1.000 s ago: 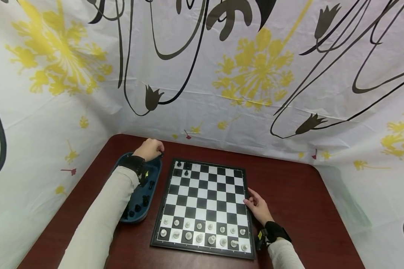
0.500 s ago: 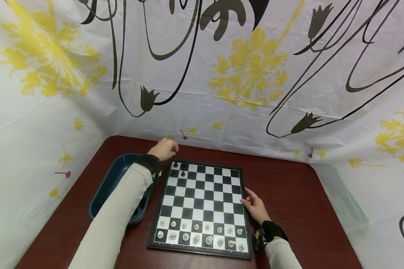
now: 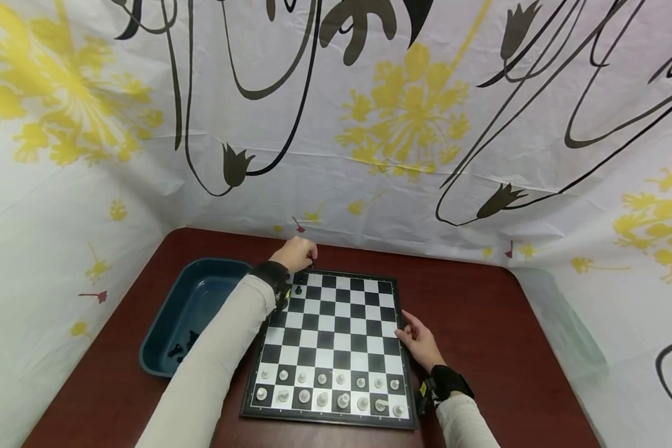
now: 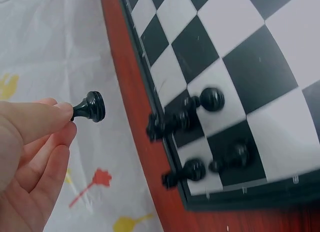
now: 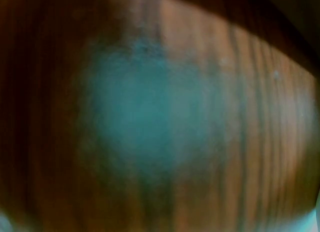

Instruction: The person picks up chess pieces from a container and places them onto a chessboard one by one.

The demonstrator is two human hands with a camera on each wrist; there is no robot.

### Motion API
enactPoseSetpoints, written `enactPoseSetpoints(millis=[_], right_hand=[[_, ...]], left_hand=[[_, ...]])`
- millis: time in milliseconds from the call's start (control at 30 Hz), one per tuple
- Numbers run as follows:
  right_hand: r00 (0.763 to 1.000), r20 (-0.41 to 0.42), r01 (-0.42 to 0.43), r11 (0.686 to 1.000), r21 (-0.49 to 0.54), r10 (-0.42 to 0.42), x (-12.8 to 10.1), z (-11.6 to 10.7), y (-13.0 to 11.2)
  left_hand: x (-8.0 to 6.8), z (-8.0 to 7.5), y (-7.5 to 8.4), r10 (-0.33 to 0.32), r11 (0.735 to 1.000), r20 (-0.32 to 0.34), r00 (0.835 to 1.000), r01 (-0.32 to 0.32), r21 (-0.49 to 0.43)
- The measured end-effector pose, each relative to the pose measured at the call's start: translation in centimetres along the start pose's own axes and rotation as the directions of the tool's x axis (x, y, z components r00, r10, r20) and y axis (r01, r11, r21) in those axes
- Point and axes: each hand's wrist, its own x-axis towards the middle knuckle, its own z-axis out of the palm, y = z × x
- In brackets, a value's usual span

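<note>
My left hand (image 3: 294, 254) is over the far left edge of the chessboard (image 3: 333, 323). Its thumb and fingers pinch a black chess piece (image 4: 92, 108); the base sticks out, while the top is hidden in the fingers. Several black chess pieces stand in the board's far left corner, among them one (image 4: 186, 172) on a white corner square. White chess pieces (image 3: 322, 398) fill the two near rows. My right hand (image 3: 420, 345) rests at the board's right edge, fingers relaxed and thumb on the border.
A blue tray (image 3: 151, 323) stands left of the board, with black pieces (image 3: 176, 350) in it, partly behind the left sleeve. Patterned cloth (image 3: 313, 155) hangs behind the dark red table (image 3: 481, 348). Only blurred wood shows in the right wrist view.
My left hand has moved right from above the tray to the board's far left edge, carrying the black chess piece. My right hand has stayed at the board's edge.
</note>
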Motion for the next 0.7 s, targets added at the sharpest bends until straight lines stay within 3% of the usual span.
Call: enactPoseSetpoints(millis=[167,500,700], right_hand=[[1.000,0.007,-0.014,1.000,-0.005,0.014,0.1,-0.1,-0.1],[0.998,0.023,-0.066,0.998,-0.007,0.066,0.1,-0.1,-0.5],[0.998,0.016,-0.056,0.998,-0.007,0.056,0.2,-0.2,-0.1]], left_hand=[[1.0,1.2,0.7,0.033,0.999,0.011,0.999,-0.033,0.012],[1.5,2.4,1.6,-0.025,1.000,0.064,0.998,0.026,-0.015],[1.6,3.1,1.2,-0.046,0.999,0.073,0.996,0.044,0.020]])
